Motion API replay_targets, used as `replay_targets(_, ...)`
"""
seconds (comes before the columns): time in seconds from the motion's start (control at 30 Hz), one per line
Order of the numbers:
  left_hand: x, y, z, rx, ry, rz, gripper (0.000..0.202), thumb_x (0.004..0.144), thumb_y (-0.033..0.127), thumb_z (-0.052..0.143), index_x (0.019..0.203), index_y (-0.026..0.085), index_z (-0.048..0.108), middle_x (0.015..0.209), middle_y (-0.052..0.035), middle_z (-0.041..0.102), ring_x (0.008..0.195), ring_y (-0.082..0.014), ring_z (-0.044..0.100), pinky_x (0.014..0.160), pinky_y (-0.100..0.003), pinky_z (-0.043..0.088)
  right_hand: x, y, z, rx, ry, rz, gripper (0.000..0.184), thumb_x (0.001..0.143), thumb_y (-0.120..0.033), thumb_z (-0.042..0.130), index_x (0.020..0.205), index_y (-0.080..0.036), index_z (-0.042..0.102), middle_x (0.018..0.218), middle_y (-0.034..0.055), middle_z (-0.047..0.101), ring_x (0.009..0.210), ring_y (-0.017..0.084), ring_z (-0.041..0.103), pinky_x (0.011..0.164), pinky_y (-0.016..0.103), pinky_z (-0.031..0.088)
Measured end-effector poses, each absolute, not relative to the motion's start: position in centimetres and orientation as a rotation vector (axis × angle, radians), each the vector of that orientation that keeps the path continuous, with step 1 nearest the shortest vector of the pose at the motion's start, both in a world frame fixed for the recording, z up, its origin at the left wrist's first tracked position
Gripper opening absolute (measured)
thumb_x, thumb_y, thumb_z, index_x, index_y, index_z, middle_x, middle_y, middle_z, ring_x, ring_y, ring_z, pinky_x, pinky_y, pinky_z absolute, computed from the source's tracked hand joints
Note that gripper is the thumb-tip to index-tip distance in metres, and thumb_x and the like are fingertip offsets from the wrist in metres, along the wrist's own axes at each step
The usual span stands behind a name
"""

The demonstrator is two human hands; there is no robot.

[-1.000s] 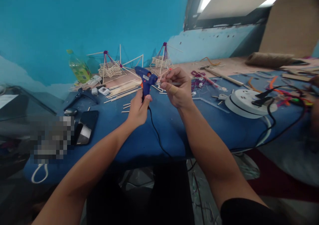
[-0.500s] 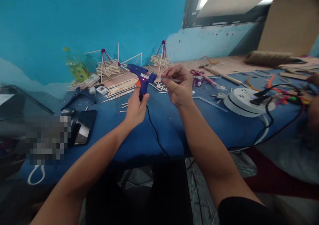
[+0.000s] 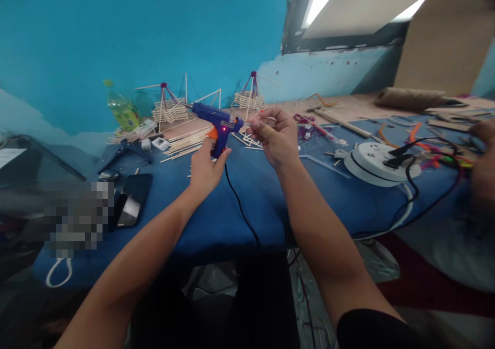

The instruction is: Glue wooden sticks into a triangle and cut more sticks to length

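Note:
My left hand (image 3: 209, 168) is wrapped round the handle of a blue hot glue gun (image 3: 212, 115), whose nozzle points left and whose red light is lit. Fingers lie by its orange trigger (image 3: 211, 133). At the gun's rear end, my right hand (image 3: 277, 135) pinches a thin clear glue stick (image 3: 249, 123) that meets the back opening; how far it reaches inside is hidden. Behind the gun stand two stick structures with purple tops, one on the left (image 3: 170, 109) and one on the right (image 3: 249, 99). Loose wooden sticks (image 3: 185, 145) lie beneath the nozzle.
A round white power strip (image 3: 377, 163) with black plugs sits at right, near another person's hand (image 3: 483, 153). A phone (image 3: 134, 199), a mouse (image 3: 109, 176) and a green-labelled bottle (image 3: 121, 109) are at left. The gun's black cord (image 3: 240, 204) hangs over the table edge.
The glue gun has tipped slightly, and my right fingers sit closer to its rear, with less of the clear stick showing. The camera view has shifted a little.

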State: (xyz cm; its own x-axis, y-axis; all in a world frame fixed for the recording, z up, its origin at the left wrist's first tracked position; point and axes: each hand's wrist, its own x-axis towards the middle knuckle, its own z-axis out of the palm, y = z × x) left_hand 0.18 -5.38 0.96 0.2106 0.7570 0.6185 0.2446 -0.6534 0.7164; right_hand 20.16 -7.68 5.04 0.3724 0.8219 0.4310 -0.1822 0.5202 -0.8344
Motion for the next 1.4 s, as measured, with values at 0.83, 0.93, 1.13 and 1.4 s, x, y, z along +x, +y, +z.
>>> replay_targets(0.83, 2.4, -8.4, -0.1, 1.936, 0.832, 1.076, 0.023, 0.106, 0.043, 0.074, 0.111, 0.021, 0.068, 0.085, -0.0003, 0.076, 0.053, -0.0151, 0.066, 0.065, -0.030, 0.052, 28.1, -16.3, -1.6, -1.802, -1.465, -0.391, 0.036, 0.092, -0.049, 0.073, 0.117, -0.024, 0.076, 0.134, 0.0184, 0.079, 0.156, 0.045, 0.051, 0.128, 0.072, 0.032)
replay_targets(0.93, 2.3, -8.4, -0.4, 2.011, 0.834, 1.051, 0.024, 0.107, 0.045, 0.073, 0.108, 0.021, 0.068, 0.085, -0.0023, 0.076, 0.059, -0.0182, 0.070, 0.068, -0.032, 0.052, 25.1, -15.5, -0.8, -1.484, -1.672, -0.039, 0.042, 0.098, -0.061, 0.066, 0.114, -0.025, 0.079, 0.127, 0.0149, 0.081, 0.139, 0.039, 0.067, 0.123, 0.063, 0.045)
replay_targets(1.13, 1.3, -7.0, 0.3, 2.390, 0.783, 0.942, 0.022, 0.107, 0.037, 0.069, 0.122, 0.020, 0.072, 0.107, -0.0109, 0.081, 0.108, -0.0302, 0.078, 0.095, -0.037, 0.055, 18.1, -9.6, -1.3, -1.172, -1.467, 0.522, 0.058, 0.095, -0.081, 0.070, 0.103, -0.024, 0.076, 0.102, 0.0071, 0.076, 0.109, 0.030, 0.074, 0.102, 0.047, 0.062)
replay_targets(1.4, -4.5, -4.5, 4.9, 2.731, 1.284, 0.401, 0.036, 0.103, 0.034, 0.064, 0.131, 0.018, 0.079, 0.124, -0.0129, 0.084, 0.122, -0.0342, 0.075, 0.102, -0.044, 0.055, 18.6, -8.0, -1.2, -1.526, -1.256, 0.484, 0.023, 0.094, -0.045, 0.070, 0.094, -0.022, 0.068, 0.081, 0.0042, 0.069, 0.074, 0.021, 0.065, 0.078, 0.039, 0.058)
